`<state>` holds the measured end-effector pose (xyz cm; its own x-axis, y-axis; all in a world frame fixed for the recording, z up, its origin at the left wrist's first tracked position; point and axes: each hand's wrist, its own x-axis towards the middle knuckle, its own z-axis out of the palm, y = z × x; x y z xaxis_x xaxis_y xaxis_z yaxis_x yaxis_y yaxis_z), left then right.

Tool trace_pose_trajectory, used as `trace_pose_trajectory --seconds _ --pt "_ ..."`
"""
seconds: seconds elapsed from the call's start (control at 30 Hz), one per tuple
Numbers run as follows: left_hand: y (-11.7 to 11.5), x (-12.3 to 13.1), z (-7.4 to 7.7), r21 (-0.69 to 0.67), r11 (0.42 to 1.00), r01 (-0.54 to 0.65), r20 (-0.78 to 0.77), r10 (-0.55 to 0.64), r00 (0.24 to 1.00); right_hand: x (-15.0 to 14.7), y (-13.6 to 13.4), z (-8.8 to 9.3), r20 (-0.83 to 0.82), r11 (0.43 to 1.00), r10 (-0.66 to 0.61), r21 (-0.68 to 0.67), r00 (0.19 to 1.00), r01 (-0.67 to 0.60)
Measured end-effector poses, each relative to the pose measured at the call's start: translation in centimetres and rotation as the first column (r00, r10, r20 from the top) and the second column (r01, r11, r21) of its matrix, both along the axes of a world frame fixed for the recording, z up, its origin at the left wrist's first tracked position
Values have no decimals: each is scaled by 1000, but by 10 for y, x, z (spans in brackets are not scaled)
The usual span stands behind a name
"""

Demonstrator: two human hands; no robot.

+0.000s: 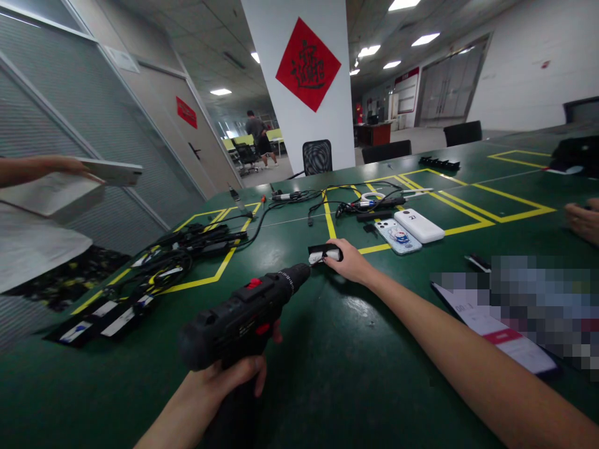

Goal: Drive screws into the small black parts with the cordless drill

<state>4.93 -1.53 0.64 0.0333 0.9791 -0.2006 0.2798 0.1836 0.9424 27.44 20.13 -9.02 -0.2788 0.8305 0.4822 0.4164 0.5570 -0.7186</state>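
My left hand (229, 377) curls its fingers around the drill (241, 312); my right hand (350, 260) grips 1 small block (322, 254).

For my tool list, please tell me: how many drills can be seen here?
1: the black drill, gripped in the left hand, its tip close to the black-and-white piece in the right hand. Others may be hidden.

A black drill (241, 315) with red parts sits left of the lower middle, its nose aimed up and right. Just beyond its tip, mid-frame, is a small black-and-white block (318, 254); whether they touch is unclear.
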Motion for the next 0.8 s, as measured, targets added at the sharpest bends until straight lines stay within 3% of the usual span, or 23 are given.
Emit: trace_pose_trajectory --seconds 0.53,0.67,0.8 --pt "0 -1 2 -40 999 13 1 -13 1000 3 -1 1 -16 999 19 -29 1000 -20" --pt "1 -1 0 -21 1000 3 5 -3 1000 3 -10 7 -30 993 -18 112 999 21" --pt "3 0 -2 17 1000 -26 5 26 1000 1 -21 14 57 947 -43 321 997 23"
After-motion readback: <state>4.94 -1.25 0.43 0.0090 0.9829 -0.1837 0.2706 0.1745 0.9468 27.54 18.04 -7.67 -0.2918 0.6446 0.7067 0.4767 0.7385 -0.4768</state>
